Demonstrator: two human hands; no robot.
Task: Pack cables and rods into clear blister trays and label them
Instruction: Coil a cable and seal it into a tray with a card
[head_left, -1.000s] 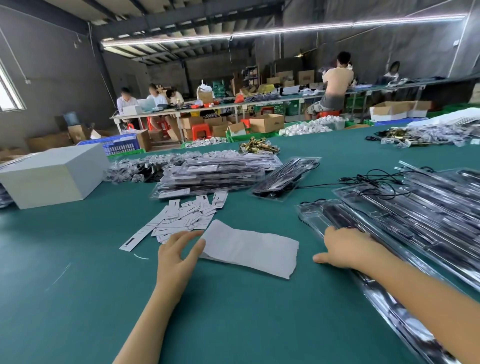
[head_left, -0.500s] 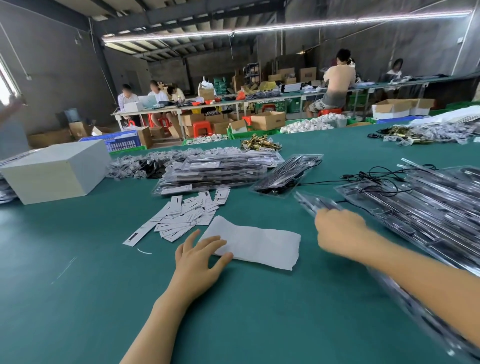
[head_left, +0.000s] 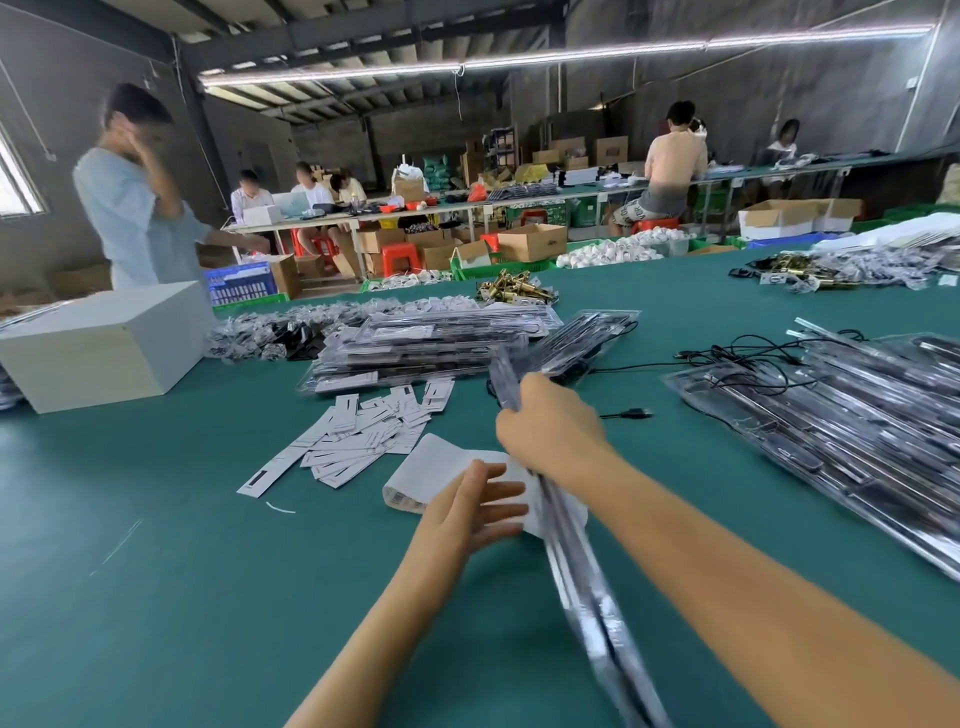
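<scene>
clear blister tray (head_left: 582, 587) in r. hand (head_left: 550, 426) grip — l. hand (head_left: 467, 512) on label sheet (head_left: 441, 467).

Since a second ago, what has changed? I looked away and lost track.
The right hand took grip of a tray and swung it left, off the table, over the sheet. The left hand shifted right onto the sheet. Labels and stacked trays stayed.

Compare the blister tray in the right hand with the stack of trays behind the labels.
The held tray is single, lifted off the table and turned on edge in the right hand; the stack is many trays lying flat on the table. The held tray runs toward the camera and is motion-blurred; the stack lies crosswise and sharp. Both are long clear plastic with dark contents.
</scene>
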